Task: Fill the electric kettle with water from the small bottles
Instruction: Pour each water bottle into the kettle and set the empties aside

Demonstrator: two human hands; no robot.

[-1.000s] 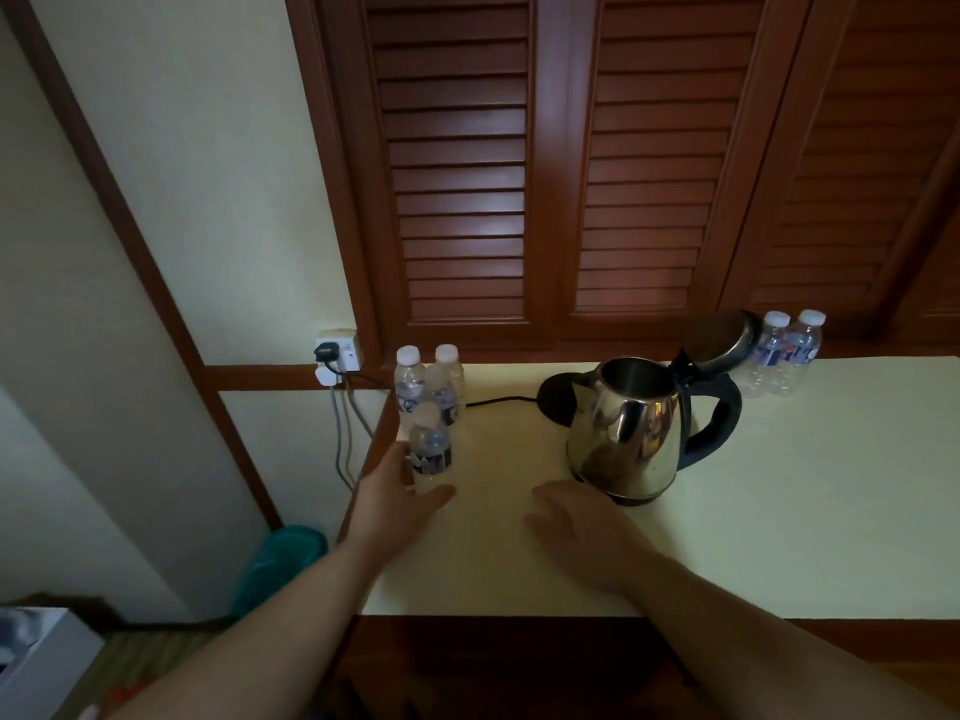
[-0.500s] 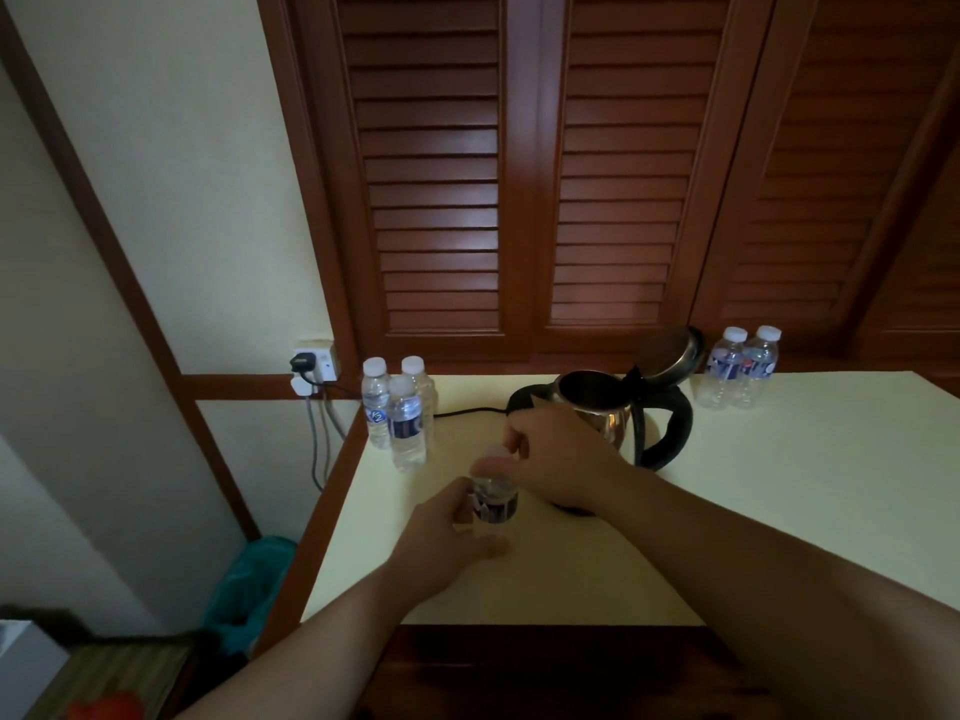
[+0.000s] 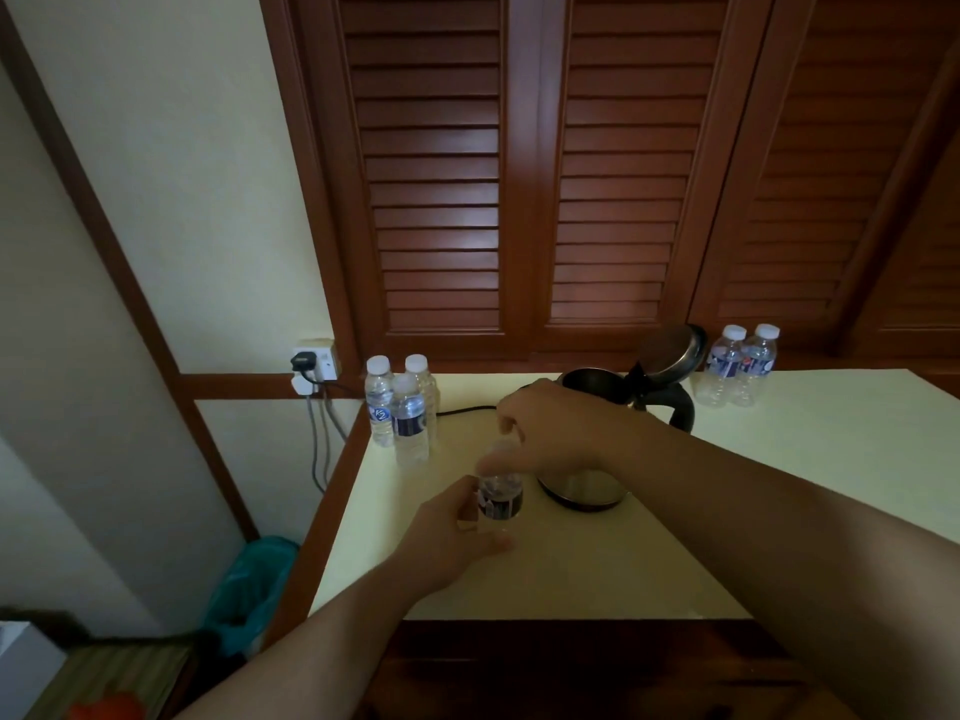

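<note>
My left hand grips a small water bottle by its labelled body, upright in front of the kettle. My right hand is over the bottle's top, fingers pinched on its cap, which is blurred. The steel electric kettle stands on the cream table behind my right hand, its lid tipped open, black handle to the right. My right hand hides most of the kettle's body. Three capped bottles stand at the table's back left corner.
Two more capped bottles stand at the back, right of the kettle. A black cord runs from the kettle to a wall socket on the left. Dark louvred wooden doors rise behind. A teal bag lies on the floor left of the table.
My left hand took one bottle from the back-left group and brought it in front of the kettle. My right hand rose from the table onto the bottle's cap.
</note>
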